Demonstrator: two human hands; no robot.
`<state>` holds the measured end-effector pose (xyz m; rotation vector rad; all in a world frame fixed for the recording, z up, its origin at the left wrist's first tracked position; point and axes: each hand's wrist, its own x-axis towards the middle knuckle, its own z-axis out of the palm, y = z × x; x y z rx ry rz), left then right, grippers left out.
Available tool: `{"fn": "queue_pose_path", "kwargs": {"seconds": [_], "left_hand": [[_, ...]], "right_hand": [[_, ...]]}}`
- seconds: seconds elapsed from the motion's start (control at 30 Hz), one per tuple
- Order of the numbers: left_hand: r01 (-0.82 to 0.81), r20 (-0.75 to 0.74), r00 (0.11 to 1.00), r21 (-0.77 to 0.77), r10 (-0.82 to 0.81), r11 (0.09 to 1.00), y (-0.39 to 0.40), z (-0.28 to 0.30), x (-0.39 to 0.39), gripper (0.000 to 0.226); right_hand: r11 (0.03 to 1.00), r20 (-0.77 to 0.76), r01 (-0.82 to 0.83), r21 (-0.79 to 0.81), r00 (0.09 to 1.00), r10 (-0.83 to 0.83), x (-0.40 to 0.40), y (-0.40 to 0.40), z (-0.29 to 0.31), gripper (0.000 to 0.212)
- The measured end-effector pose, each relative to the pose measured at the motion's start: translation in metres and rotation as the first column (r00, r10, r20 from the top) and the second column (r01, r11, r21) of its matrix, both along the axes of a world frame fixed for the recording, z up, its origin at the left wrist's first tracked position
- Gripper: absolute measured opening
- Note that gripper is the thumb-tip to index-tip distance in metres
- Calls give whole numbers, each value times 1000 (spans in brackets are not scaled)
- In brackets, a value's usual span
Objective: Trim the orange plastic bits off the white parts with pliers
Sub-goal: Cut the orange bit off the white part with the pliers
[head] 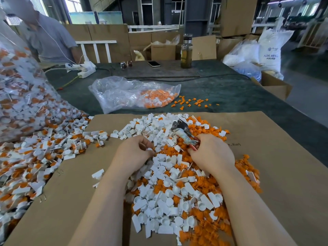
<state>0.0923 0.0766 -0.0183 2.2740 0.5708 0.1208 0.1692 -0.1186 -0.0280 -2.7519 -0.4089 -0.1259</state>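
pliers (184, 133) in R hand (212, 153), tips fwd

The white sack (271, 45) at far right reads "ABS RESIN"; the cardboard's (284, 157) print is illegible.

White parts (166, 206) and orange bits (204, 181) are smooth, slightly glossy plastic. They lie on matt brown cardboard (284, 157). The pliers (184, 134) are dull, worn metal with red grips. The bag (124, 91) is clear, shiny film; the desk (221, 89) wears dark, matt cloth.
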Motion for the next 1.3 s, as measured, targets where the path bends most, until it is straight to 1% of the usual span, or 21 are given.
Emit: {"fn": "queue_pose_path", "kwargs": {"seconds": [0.1,0.17,0.23,0.3,0.37,0.4,0.47,0.5,0.53,0.6,0.63,0.7,0.77,0.8,0.83,0.9,0.97,1.03,1.1,1.17,1.3], "left_hand": [[-27,38,999,41,26,999,-1,-2,0,10],[-47,82,996,26,44,999,-1,-3,1,9],[-56,135,989,-21,59,998,-1,-2,2,10],[-59,180,981,-105,77,993,-3,0,2,13],[-62,224,968,-236,117,970,-6,3,3,17],[-63,237,961,-326,146,943,-8,5,4,17],[-63,221,955,-501,198,863,-10,7,4,13],[-59,205,955,-572,212,818,-11,8,3,7],[-46,197,957,-624,214,780,-11,10,2,6],[1,212,961,-653,181,757,-11,9,2,18],[23,224,961,-649,162,760,-12,9,2,21],[50,241,959,-665,150,745,-17,10,3,18],[60,257,950,-704,175,707,-24,11,4,13],[65,268,944,-720,190,691,-27,11,5,13],[74,279,939,-735,203,674,-30,12,6,12],[97,299,931,-755,210,648,-36,14,6,11],[113,313,929,-749,199,653,-41,15,6,12],[109,316,929,-730,193,674,-45,15,6,10],[102,314,930,-721,192,685,-48,15,5,8],[106,312,931,-727,189,678,-51,15,5,8],[113,343,909,-746,235,656,-52,16,6,9]], "right_hand": [[999,-7,21,49,1000,-21,2,-2,0,17],[998,-15,26,64,1000,-25,3,-3,0,18],[999,-33,17,33,999,-15,3,-4,2,19],[1000,-36,9,-17,999,-10,1,-4,3,18],[999,-28,7,-34,1000,-8,0,-3,3,13],[999,-26,6,-32,1000,-7,-1,-2,3,10],[1000,-24,12,-21,1000,-12,-2,-1,3,9],[1000,-19,18,-14,1000,-18,-2,-1,3,9],[1000,-12,23,-7,1000,-23,-3,-1,4,10],[999,0,30,24,1000,-30,-3,-1,5,12],[998,7,29,61,1000,-29,-3,-1,5,11],[984,26,10,180,1000,-15,-3,-1,6,9],[941,36,-28,338,999,17,-3,0,10,13],[901,28,-49,431,999,40,-4,1,13,15],[846,11,-64,529,998,69,-6,3,15,16],[702,-17,-84,707,991,135,-11,5,21,13],[570,-7,-108,815,981,195,-17,8,24,16],[494,15,-127,860,974,224,-21,11,26,18],[462,31,-140,876,971,235,-23,13,27,18],[457,46,-156,876,969,241,-23,13,27,18],[502,53,-166,848,971,232,-23,12,26,17]]}}
